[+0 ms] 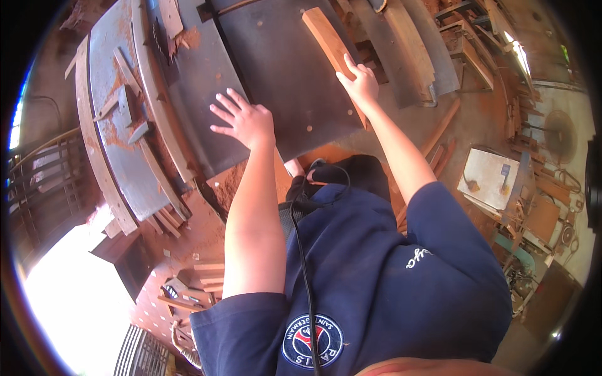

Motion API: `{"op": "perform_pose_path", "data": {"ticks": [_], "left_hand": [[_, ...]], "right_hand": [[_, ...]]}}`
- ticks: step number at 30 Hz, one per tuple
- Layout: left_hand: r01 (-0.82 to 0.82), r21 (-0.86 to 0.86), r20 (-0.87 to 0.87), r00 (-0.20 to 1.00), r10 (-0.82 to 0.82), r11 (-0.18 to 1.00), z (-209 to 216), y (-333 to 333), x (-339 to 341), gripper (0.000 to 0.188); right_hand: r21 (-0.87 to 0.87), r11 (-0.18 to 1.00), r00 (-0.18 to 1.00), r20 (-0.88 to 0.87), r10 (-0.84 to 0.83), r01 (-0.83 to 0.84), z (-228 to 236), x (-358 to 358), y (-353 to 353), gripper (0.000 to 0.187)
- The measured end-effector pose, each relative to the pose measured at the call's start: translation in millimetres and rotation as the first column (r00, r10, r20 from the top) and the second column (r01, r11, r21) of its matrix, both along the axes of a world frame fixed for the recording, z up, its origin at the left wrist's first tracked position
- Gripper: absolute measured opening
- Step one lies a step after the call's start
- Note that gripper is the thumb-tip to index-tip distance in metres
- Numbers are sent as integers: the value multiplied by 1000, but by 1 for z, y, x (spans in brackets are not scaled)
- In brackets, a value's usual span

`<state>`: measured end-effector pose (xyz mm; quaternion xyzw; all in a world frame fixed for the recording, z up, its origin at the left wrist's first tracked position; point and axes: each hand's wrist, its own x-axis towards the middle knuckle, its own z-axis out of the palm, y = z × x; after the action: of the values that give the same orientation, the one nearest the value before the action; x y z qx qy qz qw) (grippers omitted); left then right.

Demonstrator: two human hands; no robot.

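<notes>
A long reddish-brown wooden bar lies on a dark flat machine table, running from the far side to the near right edge. My right hand is on the bar, gripping it at its right side with thumb and forefinger stretched along the top. The remaining fingers are curled and partly hidden. To the left, my left hand is held over the table with fingers spread, near a long straight seam in the tabletop. Nothing is in it, and whether its palm touches the surface I cannot tell.
Left of the table, a grey metal surface carries wood offcuts, a hammer-like tool and sawdust. More timber lies at the far right. A white-topped stand is on the right. A black cable hangs down my front.
</notes>
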<state>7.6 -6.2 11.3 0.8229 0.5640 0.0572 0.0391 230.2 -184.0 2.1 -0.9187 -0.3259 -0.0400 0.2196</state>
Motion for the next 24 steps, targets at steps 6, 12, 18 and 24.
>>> {"op": "perform_pose_path", "data": {"ticks": [6, 12, 18, 24], "left_hand": [[18, 32, -13, 1000, -18, 999, -2, -2, -5, 77], [41, 43, -33, 999, -39, 998, -2, -2, -3, 78], [62, 23, -19, 998, -61, 998, -2, 1, 2, 78], [54, 37, 13, 998, -54, 998, -5, 0, -3, 81]], "right_hand": [[-30, 1000, 1000, 19, 7, -6, 1, -56, -37, 58], [-15, 998, 997, 44, 60, -59, -4, -39, -27, 58], [-53, 999, 992, 123, 6, 1, -11, 31, 17, 56], [-61, 998, 998, 64, -21, 25, -12, 35, 33, 53]]}}
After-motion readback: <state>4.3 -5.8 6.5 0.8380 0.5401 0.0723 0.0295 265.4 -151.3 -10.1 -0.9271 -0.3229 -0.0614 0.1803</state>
